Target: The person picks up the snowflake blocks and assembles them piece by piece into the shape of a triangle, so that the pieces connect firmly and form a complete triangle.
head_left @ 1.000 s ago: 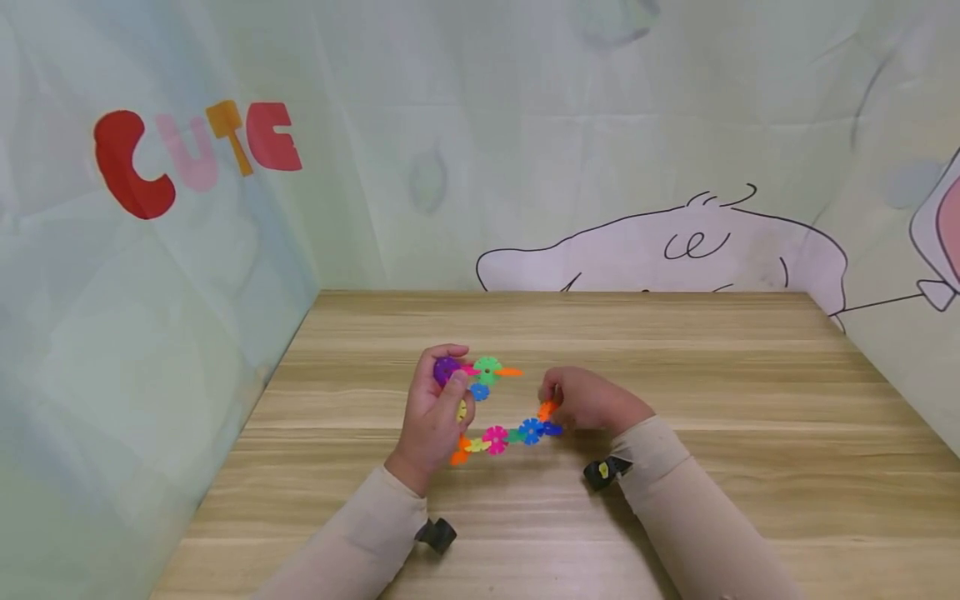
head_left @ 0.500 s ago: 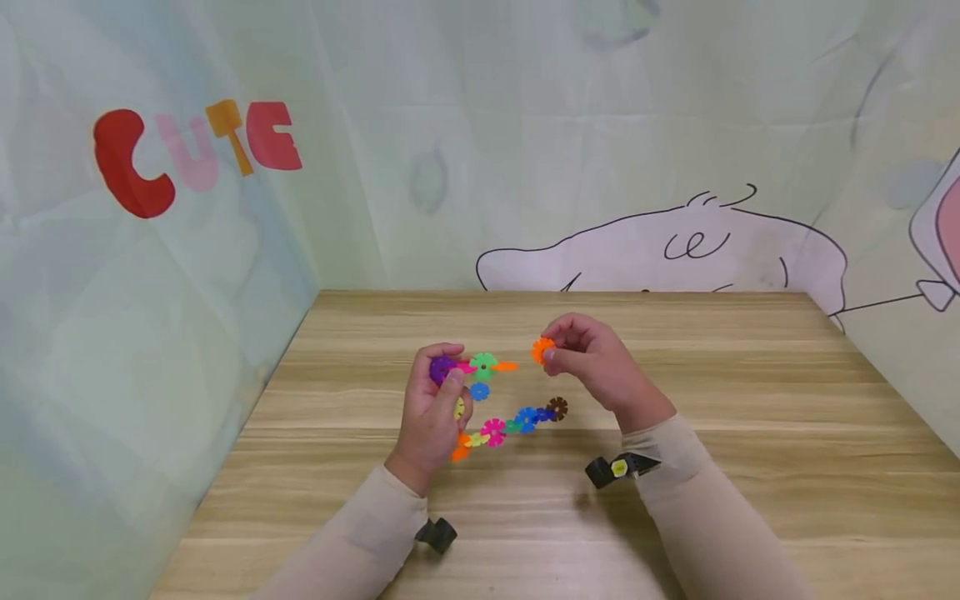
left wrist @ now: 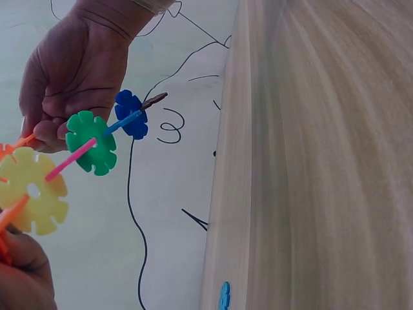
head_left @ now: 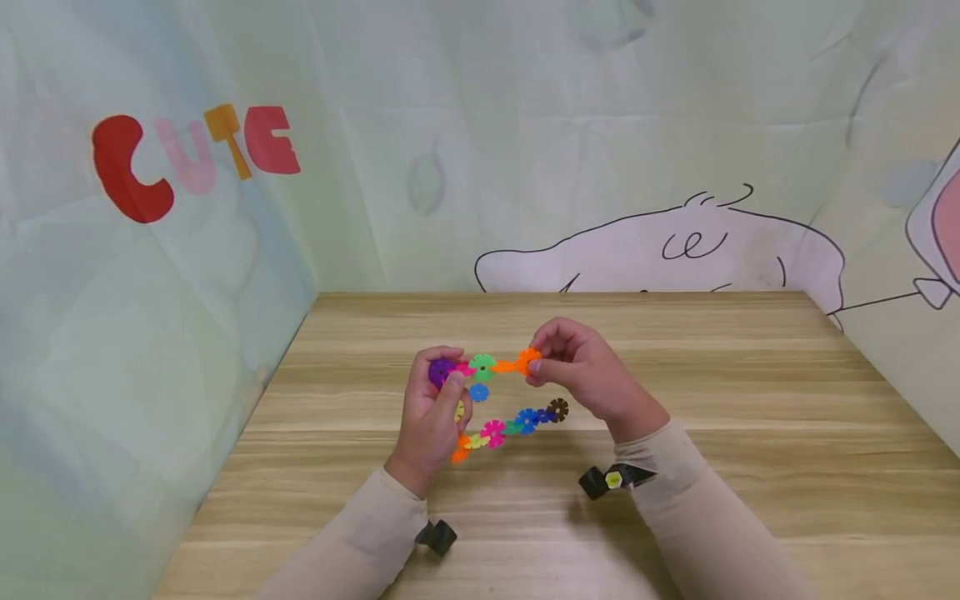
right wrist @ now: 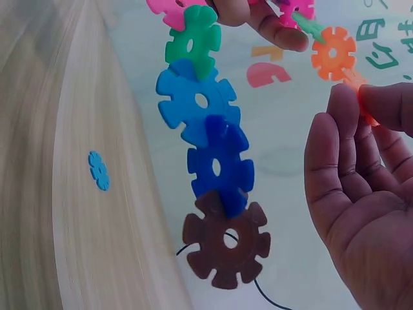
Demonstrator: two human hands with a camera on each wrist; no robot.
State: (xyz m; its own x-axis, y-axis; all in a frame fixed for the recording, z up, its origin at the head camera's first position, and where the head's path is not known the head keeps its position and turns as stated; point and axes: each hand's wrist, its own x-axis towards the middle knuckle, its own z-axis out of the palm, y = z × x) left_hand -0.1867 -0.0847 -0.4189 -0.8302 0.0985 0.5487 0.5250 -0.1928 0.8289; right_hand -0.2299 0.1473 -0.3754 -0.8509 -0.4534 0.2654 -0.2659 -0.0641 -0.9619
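Observation:
My left hand (head_left: pixel 431 408) grips a chain of colourful slotted plastic discs above the table, its thumb over a pink disc beside the purple disc (head_left: pixel 441 372). One end of the chain runs right through a light green disc (head_left: pixel 483 367) to an orange disc seen edge-on (head_left: pixel 502 367). Between thumb and fingers, my right hand (head_left: pixel 592 375) pinches another orange disc (head_left: pixel 527 360), its edge meeting that end disc. The chain's other end hangs lower, through a blue disc (right wrist: pixel 199 100) and dark blue disc (right wrist: pixel 218 165) to a brown disc (right wrist: pixel 226 248). Left fingers hide part of the chain.
A single loose blue disc (head_left: pixel 479 392) lies flat on the wooden table (head_left: pixel 750 375). Behind and to the left of the table hangs a printed cloth backdrop (head_left: pixel 390 167). Each wrist wears a black camera, such as the right wrist camera (head_left: pixel 596 482).
My right hand has risen from the chain's brown-disc end with an orange disc, then moved left, bringing it against the orange disc at the upper end. The left hand has barely moved.

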